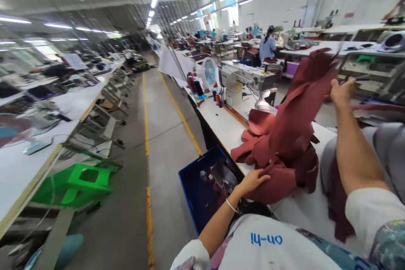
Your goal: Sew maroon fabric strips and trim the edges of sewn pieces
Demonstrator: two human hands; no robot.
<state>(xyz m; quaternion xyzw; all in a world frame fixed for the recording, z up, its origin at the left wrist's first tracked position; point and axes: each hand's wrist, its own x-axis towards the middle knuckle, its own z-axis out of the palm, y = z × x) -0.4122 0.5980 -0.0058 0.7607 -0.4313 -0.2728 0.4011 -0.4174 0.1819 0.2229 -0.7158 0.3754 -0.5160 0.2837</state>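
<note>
Head camera view: the person's right hand (341,92) is gripping a long dark red fabric piece (303,109), holding it high over a white worktable (221,124). The left hand (253,180) is lying flat, fingers loose, on a heap of dark red cloth (257,145) beside a blue plastic bin (192,190). One piece is up; the heap is waiting.

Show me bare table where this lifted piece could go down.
Bare white table runs along the aisle edge between the sewing machine and the maroon fabric. Crowded: the fabric heap mid-table, and the blue bin, which already holds pieces.
</note>
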